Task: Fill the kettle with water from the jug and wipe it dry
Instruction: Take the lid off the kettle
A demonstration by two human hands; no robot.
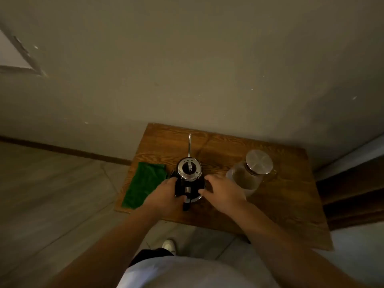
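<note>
Kettle (189,179) stands upright near the middle of the wooden table (280,204), its lid still seated and its thin gooseneck spout (189,146) pointing straight away from you toward the wall, so its long axis runs from your body outward, handle nearest you. Your left hand (166,194) grips the kettle's left flank, thumb curled round toward the handle. Your right hand (222,190) rests against the right flank with fingers bent onto the body; how firmly it grips cannot be told in this dim light. The jug (247,175), lidded and holding water, stands just right of your right hand, which is the nearer hand for it. The green cloth (145,183) lies flat at the table's left edge, just beside your left hand. Judgement: filling not begun; the kettle lid must come off first.
</note>
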